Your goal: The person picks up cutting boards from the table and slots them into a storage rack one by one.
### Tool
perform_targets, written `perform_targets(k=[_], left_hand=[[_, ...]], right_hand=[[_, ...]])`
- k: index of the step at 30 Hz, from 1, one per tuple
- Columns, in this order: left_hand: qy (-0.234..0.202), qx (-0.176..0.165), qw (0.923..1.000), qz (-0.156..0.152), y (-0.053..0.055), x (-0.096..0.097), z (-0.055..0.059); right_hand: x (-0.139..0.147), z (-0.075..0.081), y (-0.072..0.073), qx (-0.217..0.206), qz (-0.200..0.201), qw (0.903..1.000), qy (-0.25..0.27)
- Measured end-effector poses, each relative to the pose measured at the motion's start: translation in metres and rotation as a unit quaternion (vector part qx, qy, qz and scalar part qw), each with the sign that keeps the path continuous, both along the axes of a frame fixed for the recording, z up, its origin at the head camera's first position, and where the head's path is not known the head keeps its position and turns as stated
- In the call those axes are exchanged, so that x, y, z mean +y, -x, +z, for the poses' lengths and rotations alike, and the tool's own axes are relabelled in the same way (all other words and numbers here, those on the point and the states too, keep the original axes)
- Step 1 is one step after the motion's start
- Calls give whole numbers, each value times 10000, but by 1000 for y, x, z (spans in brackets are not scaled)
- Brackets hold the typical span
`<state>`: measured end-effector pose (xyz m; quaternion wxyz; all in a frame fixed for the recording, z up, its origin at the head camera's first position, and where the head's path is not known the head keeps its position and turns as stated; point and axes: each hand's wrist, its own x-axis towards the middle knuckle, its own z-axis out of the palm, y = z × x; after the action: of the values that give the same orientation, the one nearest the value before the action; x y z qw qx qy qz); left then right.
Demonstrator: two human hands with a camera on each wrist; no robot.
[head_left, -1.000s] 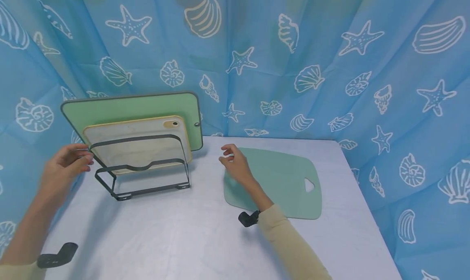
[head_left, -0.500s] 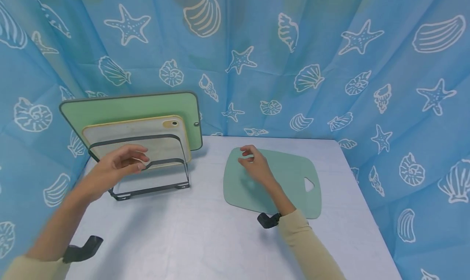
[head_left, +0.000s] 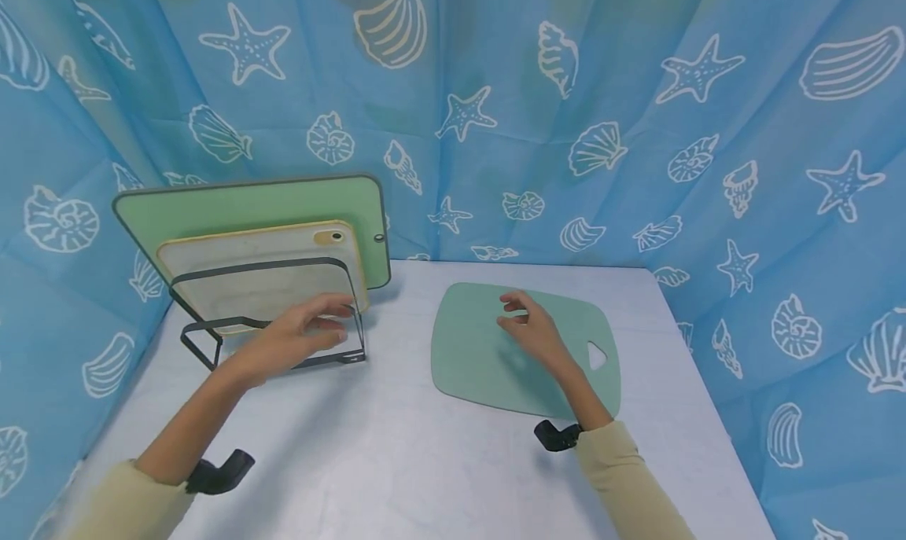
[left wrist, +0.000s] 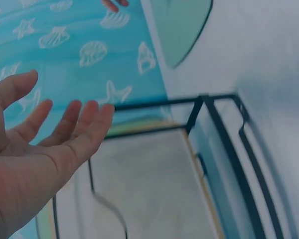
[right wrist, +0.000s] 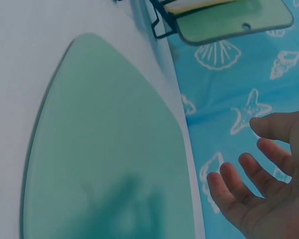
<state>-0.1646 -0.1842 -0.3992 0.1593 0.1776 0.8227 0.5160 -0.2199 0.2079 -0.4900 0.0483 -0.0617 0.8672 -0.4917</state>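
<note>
My left hand hovers in front of the black wire rack, fingers loosely bent with nothing between them. My right hand hangs over the flat teal cutting board, casting a shadow on it; its fingers are relaxed and hold nothing, as the right wrist view also shows. In the rack a white cutting board with a yellow rim leans upright. Behind it stands a larger green board with a grey edge. Part of the rack's front is hidden by my left hand.
The boards rest on a table with a white cloth. A blue curtain with shell and starfish prints hangs behind and along both sides. The teal board's triangular handle hole faces right.
My left hand has moved right, from the rack's left side across its front. My right hand has moved right over the teal cutting board. The boards and rack stay where they were.
</note>
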Motion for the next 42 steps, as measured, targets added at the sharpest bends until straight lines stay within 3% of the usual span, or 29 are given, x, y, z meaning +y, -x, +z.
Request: perform_targets(k=[7,12,17,26,30,42], left_hand=[[-28,-813,9967,-5,12,35,-25],[-260,-1455,9888,205,18,58,-42],[-444,-1869,9807,348,25,72,-52],[-351,-2089,9755,591,37,93,-77],[-423,-2227,9723,563,43,100,-88],[-328,-2630,9615,721,61,125,-103]], right_hand=[[25,-2,-7,46,-17,9998,-183],[38,-1,-10,-7,-34,9996,-276],[54,-3,-14,-26,-144,9991,-400],[86,-12,-22,-336,-323,9976,-514],[99,-17,-24,-480,-416,9952,-746],[135,-27,-27,-873,-791,9875,-1046]])
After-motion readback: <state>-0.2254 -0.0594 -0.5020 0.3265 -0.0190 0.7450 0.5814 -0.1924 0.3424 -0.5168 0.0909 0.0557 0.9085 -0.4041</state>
